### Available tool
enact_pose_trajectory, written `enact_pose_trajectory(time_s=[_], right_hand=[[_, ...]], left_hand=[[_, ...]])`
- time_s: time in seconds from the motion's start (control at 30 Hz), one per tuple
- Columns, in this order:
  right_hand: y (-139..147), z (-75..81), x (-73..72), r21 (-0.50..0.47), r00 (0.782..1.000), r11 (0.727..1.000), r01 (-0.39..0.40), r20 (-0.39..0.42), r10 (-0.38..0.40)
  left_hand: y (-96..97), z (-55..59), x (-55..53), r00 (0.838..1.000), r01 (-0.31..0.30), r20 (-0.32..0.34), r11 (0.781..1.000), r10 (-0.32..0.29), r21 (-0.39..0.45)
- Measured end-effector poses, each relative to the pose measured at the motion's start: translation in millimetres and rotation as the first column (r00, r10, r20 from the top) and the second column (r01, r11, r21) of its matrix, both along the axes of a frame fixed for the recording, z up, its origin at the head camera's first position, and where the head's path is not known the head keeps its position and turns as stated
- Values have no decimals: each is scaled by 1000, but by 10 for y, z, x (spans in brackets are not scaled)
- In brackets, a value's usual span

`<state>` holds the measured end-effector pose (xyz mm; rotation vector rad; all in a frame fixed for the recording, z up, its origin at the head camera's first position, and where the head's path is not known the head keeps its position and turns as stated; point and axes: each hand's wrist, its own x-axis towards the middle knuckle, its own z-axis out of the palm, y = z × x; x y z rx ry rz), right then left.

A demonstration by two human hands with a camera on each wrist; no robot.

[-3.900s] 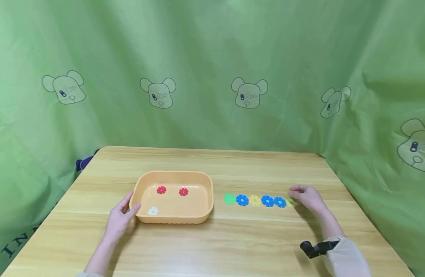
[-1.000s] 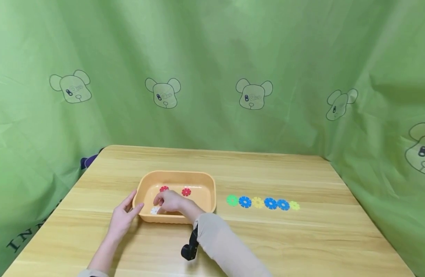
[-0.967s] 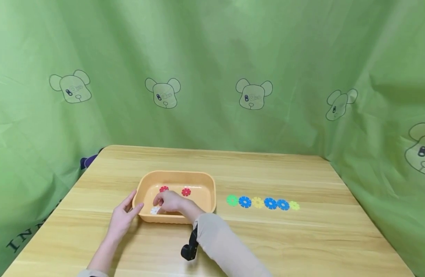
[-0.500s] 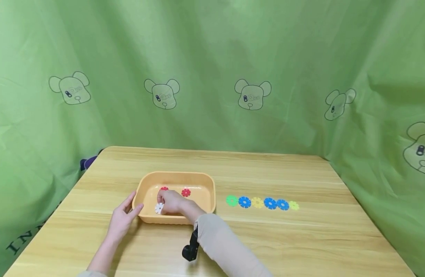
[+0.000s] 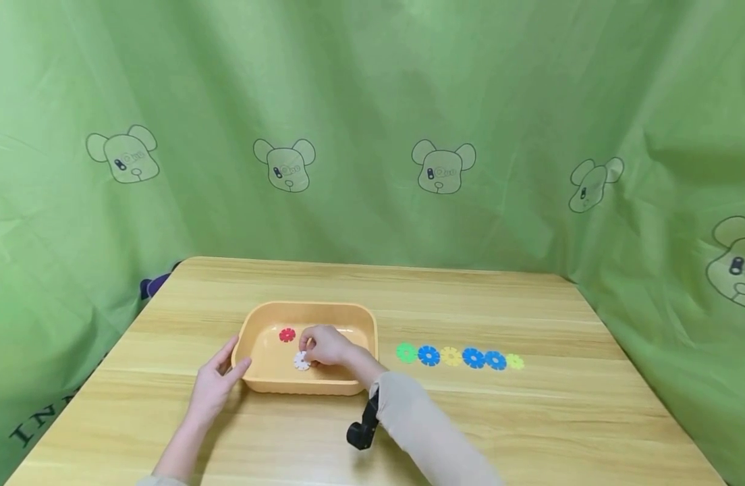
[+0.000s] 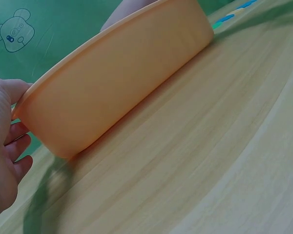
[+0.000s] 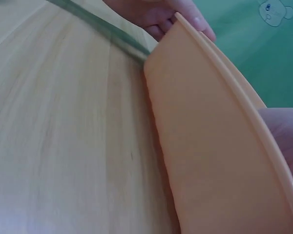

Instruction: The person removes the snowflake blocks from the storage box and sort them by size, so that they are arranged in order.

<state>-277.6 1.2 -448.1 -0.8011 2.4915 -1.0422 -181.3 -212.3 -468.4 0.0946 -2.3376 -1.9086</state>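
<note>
A peach plastic basin [image 5: 306,387] stands on the wooden table. My left hand [image 5: 211,388] grips its left end, thumb over the rim and fingers outside against the wall, as the left wrist view also shows. Inside the basin my right hand [image 5: 328,345] pinches a white snowflake disc [image 5: 301,361] by its right edge, above the basin floor. One red snowflake disc [image 5: 287,335] lies farther back in the basin; a second red one is hidden behind the right hand. In the right wrist view the basin wall [image 7: 205,122] covers most of the right hand [image 7: 285,131].
Right of the basin lies a row of snowflake discs: green [image 5: 406,352], blue [image 5: 429,356], yellow [image 5: 451,356], two more blue [image 5: 473,358], and a yellow-green one [image 5: 515,362] at the right end. A green curtain [image 5: 360,223] hangs behind the table.
My right hand came from the row's right end into the basin, took hold of the white disc, and has lifted it and moved it rightward. The left hand keeps its grip on the basin.
</note>
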Motion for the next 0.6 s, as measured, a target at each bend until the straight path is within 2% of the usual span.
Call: enact_pose_trajectory(time_s=[0.27, 0.47, 0.6], right_hand=[[247, 76, -19, -29, 997, 999, 25, -69, -27], [453, 172, 4, -174, 999, 984, 34, -28, -40], [582, 318, 82, -269, 996, 959, 93, 18, -91]], left_hand=[[13, 5, 9, 1000, -2, -10, 1000, 2, 20], [15, -6, 7, 1000, -1, -12, 1000, 1, 17], [7, -25, -2, 1000, -2, -4, 1000, 2, 10]])
